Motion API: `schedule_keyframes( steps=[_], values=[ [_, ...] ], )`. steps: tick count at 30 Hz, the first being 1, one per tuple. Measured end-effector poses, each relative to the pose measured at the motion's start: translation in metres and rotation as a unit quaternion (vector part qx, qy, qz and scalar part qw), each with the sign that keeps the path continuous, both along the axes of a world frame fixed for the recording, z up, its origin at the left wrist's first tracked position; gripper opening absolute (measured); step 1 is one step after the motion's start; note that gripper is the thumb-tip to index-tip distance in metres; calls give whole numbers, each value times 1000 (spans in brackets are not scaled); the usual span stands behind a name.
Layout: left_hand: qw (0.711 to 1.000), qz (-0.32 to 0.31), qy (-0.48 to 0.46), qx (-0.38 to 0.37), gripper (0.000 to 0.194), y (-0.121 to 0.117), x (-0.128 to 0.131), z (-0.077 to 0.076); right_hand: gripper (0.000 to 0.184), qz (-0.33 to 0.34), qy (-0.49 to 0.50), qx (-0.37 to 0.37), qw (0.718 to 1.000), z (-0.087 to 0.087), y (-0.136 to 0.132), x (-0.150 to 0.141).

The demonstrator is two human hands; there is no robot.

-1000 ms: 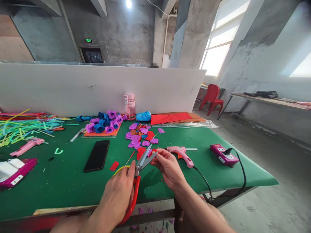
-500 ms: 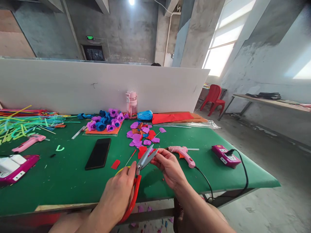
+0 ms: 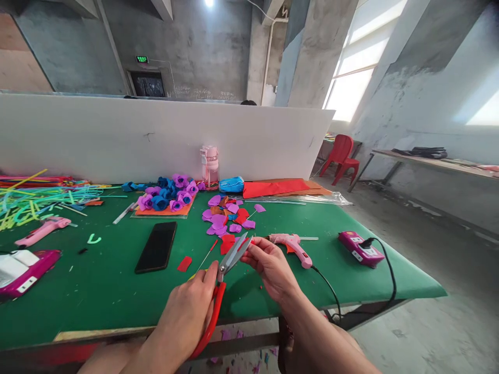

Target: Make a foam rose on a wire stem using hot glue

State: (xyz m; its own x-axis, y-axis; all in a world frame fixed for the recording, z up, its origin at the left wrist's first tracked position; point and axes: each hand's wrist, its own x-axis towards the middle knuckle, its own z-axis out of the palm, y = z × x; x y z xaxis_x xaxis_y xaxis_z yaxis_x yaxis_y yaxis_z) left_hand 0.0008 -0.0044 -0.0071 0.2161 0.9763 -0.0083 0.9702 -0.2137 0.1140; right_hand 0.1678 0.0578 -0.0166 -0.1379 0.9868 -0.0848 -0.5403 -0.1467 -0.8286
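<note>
My left hand (image 3: 191, 306) is closed around the red handles of a pair of scissors (image 3: 230, 262), whose blades point away from me and stand slightly apart. Close to the blade tips, my right hand (image 3: 271, 262) pinches a small red paper piece (image 3: 251, 240), mostly hidden by the fingers and blades. Beyond the hands lies a loose pile of purple, red, brown and blue paper petals (image 3: 218, 221). A red paper piece (image 3: 184, 264) lies flat left of the scissors, near a thin stick with a red tip (image 3: 210, 250).
A pink glue gun (image 3: 294, 246) with a black cord lies right of my hands, near a magenta power strip (image 3: 360, 249). Leftward are a phone (image 3: 156, 246), paper roses (image 3: 167, 195), a second glue gun (image 3: 44, 231) and pipe cleaners (image 3: 47, 197). A pink bottle (image 3: 210, 166) stands behind.
The scissor blades have drawn slightly closer together. Both hands keep nearly the same place, and the whole view has shifted a little.
</note>
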Motion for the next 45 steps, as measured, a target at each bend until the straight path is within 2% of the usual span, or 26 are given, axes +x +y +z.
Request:
schedule_keyframes(
  steps=[17, 24, 45],
  values=[
    [998, -7, -36, -46, 42, -1, -1, 6, 21, -4, 10, 7, 1000, -1, 2, 1],
    [999, 3, -20, -32, 50, -1, -1, 6, 18, -13, 2, 13, 1000, -1, 1, 1],
    [999, -1, -27, -29, 46, -1, -2, 7, 25, 16, -57, 18, 998, 5, -4, -1]
  ],
)
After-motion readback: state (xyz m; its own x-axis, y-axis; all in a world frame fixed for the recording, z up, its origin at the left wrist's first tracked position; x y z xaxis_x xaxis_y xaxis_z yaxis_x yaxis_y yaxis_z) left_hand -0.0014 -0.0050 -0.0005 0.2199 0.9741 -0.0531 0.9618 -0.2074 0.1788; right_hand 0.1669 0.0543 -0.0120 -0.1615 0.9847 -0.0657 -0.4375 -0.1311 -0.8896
